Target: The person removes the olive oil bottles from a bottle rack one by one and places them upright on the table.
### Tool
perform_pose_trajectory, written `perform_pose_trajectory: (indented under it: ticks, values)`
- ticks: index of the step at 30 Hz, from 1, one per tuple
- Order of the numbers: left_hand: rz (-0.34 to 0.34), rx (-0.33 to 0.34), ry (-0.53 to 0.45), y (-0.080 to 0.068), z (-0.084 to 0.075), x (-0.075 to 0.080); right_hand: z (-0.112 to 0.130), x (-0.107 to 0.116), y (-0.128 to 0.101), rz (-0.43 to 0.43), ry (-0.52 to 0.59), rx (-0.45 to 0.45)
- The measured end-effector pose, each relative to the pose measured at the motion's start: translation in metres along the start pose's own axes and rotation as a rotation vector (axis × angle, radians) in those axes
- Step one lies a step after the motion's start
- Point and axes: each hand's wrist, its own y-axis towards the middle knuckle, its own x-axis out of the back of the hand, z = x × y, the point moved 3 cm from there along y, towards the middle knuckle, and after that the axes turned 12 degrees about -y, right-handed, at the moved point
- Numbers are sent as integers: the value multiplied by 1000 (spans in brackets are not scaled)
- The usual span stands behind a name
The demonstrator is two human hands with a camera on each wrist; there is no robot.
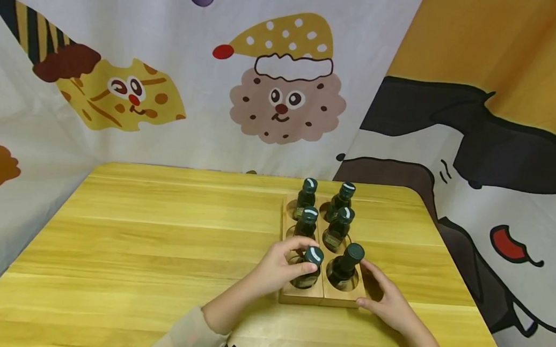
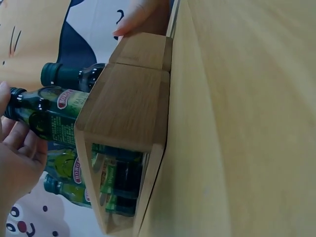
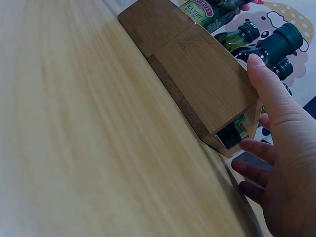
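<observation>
A wooden bottle rack [image 1: 300, 300], made of two blocks side by side, stands on the table with small dark green bottles in its round holes. My left hand [image 1: 276, 265] grips the front left bottle [image 1: 314, 255] near its neck, thumb on the near side. In the left wrist view that green bottle [image 2: 57, 116] shows a red-and-white label and stands partly out of the rack. My right hand [image 1: 387, 302] rests at the rack's right side, thumb at its front corner, fingers spread loosely. Beside it, the front right bottle [image 1: 349, 259] sits in its hole, taller-necked than the others.
Behind the front pair, several more bottles, such as one at the back left [image 1: 307, 194] and one at the back right [image 1: 343, 197], stand in the rack. The light wooden table [image 1: 157, 240] extends to the left. A cartoon-printed curtain [image 1: 195, 44] hangs behind it.
</observation>
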Motion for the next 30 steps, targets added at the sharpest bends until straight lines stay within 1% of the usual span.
perform_pose_trajectory:
  ticks: [7, 11, 14, 19, 23, 26, 30]
  values:
    - [-44, -29, 8, -1, -13, 3, 1, 0, 1, 5, 9, -6]
    - [-85, -54, 42, -1, -21, 9, 0, 0, 0, 4, 2, -12]
    - [-113, -93, 60, 0, -28, 15, 1, 0, 0, 3, -1, -15]
    - [-146, -172, 81, 2, -38, 26, 2, 0, 0, 1, 0, -18]
    - [-160, -210, 102, 4, -46, 37, 2, -1, 0, 3, -1, -21]
    - [-160, -224, 113, 9, -51, 47, 1, -1, 0, 3, -5, -22]
    - [-165, -213, 116, 16, -52, 63, 1, -1, 0, -1, -11, -25]
